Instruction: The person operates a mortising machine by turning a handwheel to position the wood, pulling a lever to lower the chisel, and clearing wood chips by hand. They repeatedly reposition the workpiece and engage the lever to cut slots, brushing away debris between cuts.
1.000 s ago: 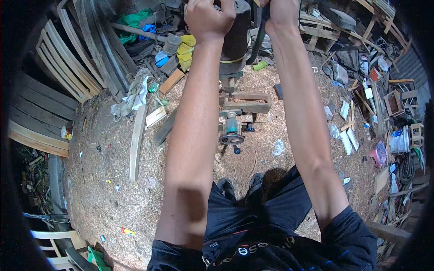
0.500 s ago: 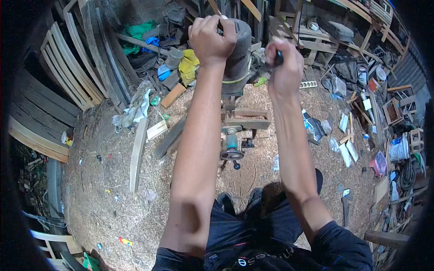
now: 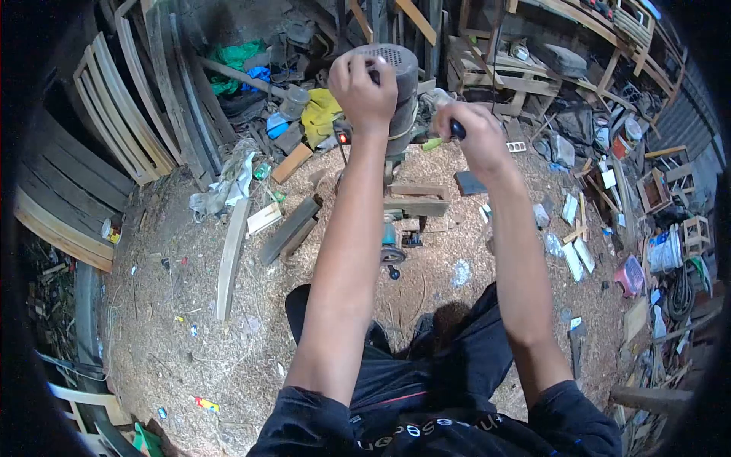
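A grey cylindrical machine [image 3: 407, 87] with a perforated round top stands at the upper middle. At its left side my left hand [image 3: 363, 85] is closed round a dark handle, partly hidden by the fingers. To the right of the machine, my right hand [image 3: 472, 129] wraps round a black handle. Below the machine a piece of wood [image 3: 415, 206] lies across the middle, by a green metal part with a handwheel [image 3: 391, 255]. A small red light [image 3: 343, 139] shows beside my left wrist.
Wood pieces [image 3: 232, 263] and a dark block [image 3: 289, 231] lie on the shavings-covered floor at left. Curved wooden slats [image 3: 114, 107] lean at upper left. Behind the machine are a yellow cloth [image 3: 321, 118] and piled scraps. A pink basket [image 3: 630, 276] sits at right.
My left hand has moved slightly down, and my right hand has also come lower. The view has shifted, and the red light and the machine's perforated top now show.
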Available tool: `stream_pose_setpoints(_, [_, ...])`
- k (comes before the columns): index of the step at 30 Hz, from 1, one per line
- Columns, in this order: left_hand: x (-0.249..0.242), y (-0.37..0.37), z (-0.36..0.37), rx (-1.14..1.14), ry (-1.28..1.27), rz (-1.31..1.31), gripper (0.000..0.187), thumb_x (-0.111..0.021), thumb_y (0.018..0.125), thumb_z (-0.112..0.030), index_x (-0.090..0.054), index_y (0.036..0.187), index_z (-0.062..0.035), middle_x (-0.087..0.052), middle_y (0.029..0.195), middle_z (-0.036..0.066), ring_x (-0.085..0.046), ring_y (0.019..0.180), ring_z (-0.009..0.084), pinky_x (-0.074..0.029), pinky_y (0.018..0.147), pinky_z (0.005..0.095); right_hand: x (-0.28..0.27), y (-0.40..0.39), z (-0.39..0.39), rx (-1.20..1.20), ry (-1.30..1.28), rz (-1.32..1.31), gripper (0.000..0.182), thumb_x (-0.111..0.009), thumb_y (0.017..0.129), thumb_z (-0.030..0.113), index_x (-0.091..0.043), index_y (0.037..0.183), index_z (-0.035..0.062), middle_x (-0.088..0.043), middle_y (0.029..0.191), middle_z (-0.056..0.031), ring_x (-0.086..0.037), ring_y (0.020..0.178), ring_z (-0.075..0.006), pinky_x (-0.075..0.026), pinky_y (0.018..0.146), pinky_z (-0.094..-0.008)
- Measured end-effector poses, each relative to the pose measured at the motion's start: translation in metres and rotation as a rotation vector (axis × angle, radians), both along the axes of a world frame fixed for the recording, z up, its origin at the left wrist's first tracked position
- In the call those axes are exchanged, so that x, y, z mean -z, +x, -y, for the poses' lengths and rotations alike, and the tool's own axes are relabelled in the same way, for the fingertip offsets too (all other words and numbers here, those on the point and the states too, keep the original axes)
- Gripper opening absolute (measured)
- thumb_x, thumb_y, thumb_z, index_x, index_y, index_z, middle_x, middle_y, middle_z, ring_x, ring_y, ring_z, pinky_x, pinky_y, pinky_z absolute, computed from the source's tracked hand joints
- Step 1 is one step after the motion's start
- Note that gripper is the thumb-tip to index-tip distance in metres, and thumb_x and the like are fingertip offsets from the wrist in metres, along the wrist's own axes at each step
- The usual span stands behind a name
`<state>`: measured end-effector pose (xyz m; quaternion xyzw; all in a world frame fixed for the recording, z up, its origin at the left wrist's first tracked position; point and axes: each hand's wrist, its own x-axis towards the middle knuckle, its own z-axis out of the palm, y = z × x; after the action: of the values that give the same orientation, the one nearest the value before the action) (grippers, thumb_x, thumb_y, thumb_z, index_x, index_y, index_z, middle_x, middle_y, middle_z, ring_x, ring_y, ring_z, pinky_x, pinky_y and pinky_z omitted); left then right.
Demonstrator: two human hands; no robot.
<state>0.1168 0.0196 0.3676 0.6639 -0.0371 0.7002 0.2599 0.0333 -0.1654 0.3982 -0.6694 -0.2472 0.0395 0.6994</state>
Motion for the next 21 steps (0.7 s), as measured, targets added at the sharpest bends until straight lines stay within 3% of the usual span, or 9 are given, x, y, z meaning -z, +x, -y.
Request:
stream_pose_setpoints(1, [0.009,-0.008,-0.001,0.095,-0.008,-0.135,0.039,-0.065,0.087,-0.030,-0.057,0.109,0.0011,-0.054,0.126,0.024,-0.053,0.111,0.0407,-0.043,0.093,0.0470,-0.013,-0.005,0.007,0.003,-0.173,-0.023,0.031,-0.051,0.093,0.020,-0.064,0.073,0.0003,-0.065,0.081,-0.0112,-0.059,0.091,-0.0223,-0.042,0.090,-0.0361])
stream_pose_setpoints(4, [0.023,-0.022,0.004,0.030,0.035,-0.182,0.070,-0.070,0.086,-0.041,-0.039,0.134,-0.0008,-0.034,0.143,0.033,-0.039,0.128,0.0491,-0.037,0.104,0.0517,-0.030,-0.001,0.009,-0.125,-0.339,0.063,0.028,-0.053,0.089,0.018,-0.071,0.096,-0.0025,-0.069,0.106,-0.0148,-0.059,0.110,-0.0238,-0.039,0.104,-0.0349])
stream_pose_setpoints(5, [0.026,-0.031,0.005,0.103,0.011,-0.330,0.091,-0.075,0.081,-0.049,-0.025,0.143,-0.0046,-0.021,0.148,0.037,-0.027,0.136,0.0548,-0.029,0.110,0.0558,-0.038,0.004,0.010,-0.043,-0.565,0.046,0.036,-0.052,0.088,0.017,-0.068,0.115,0.0000,-0.063,0.125,-0.0154,-0.055,0.121,-0.0235,-0.035,0.109,-0.0336])
stream_pose_setpoints(6, [0.028,-0.039,0.005,0.103,0.010,-0.381,0.093,-0.076,0.080,-0.049,-0.024,0.144,-0.0048,-0.021,0.148,0.037,-0.026,0.136,0.0545,-0.029,0.110,0.0565,-0.060,0.005,0.010,-0.118,-0.779,0.048,0.034,-0.052,0.088,0.013,-0.067,0.117,0.0018,-0.061,0.127,-0.0165,-0.052,0.124,-0.0220,-0.038,0.109,-0.0335])
stream_pose_setpoints(9, [0.023,-0.046,0.004,0.064,0.023,-0.484,0.098,-0.080,0.075,-0.047,-0.024,0.144,-0.0069,-0.020,0.149,0.037,-0.026,0.137,0.0528,-0.028,0.110,0.0582,-0.095,0.015,-0.013,-0.276,-1.282,-0.069,0.035,-0.055,0.090,0.013,-0.059,0.119,-0.0053,-0.059,0.126,-0.0202,-0.068,0.102,-0.0266,-0.062,0.082,-0.0344])
stream_pose_setpoints(12, [0.021,-0.044,0.003,0.113,-0.032,-0.533,0.097,-0.080,0.073,-0.050,-0.023,0.143,-0.0139,-0.014,0.152,0.034,-0.022,0.142,0.0486,-0.021,0.110,0.0670,-0.105,0.024,-0.047,-0.349,-1.751,-0.177,0.042,-0.054,0.094,0.021,-0.053,0.120,-0.0109,-0.060,0.121,-0.0238,-0.073,0.083,-0.0280,-0.064,0.068,-0.0335])
stream_pose_setpoints(15, [0.021,-0.037,0.001,0.134,-0.083,-0.522,0.096,-0.083,0.067,-0.047,-0.028,0.139,-0.0150,-0.016,0.152,0.031,-0.020,0.143,0.0469,-0.017,0.109,0.0714,-0.113,0.014,-0.054,-0.300,-1.669,-0.202,0.041,-0.056,0.093,0.028,-0.054,0.113,-0.0078,-0.067,0.098,-0.0241,-0.073,0.076,-0.0281,-0.063,0.062,-0.0331])
stream_pose_setpoints(17, [0.019,-0.034,0.003,0.131,-0.094,-0.522,0.096,-0.084,0.065,-0.046,-0.029,0.137,-0.0151,-0.017,0.152,0.030,-0.021,0.143,0.0465,-0.017,0.109,0.0724,-0.069,0.078,-0.061,-0.330,-1.742,-0.498,0.031,-0.061,0.091,0.028,-0.057,0.100,-0.0018,-0.067,0.078,-0.0163,-0.068,0.060,-0.0213,-0.057,0.051,-0.0302])
stream_pose_setpoints(21, [0.018,-0.040,0.007,0.103,-0.131,-0.552,0.096,-0.085,0.062,-0.045,-0.030,0.135,-0.0154,-0.018,0.151,0.029,-0.024,0.141,0.0461,-0.016,0.109,0.0736,-0.047,0.057,-0.042,-0.147,-1.344,-0.447,0.018,-0.061,0.090,0.016,-0.058,0.079,0.0013,-0.055,0.061,-0.0070,-0.049,0.044,-0.0130,-0.037,0.040,-0.0294])
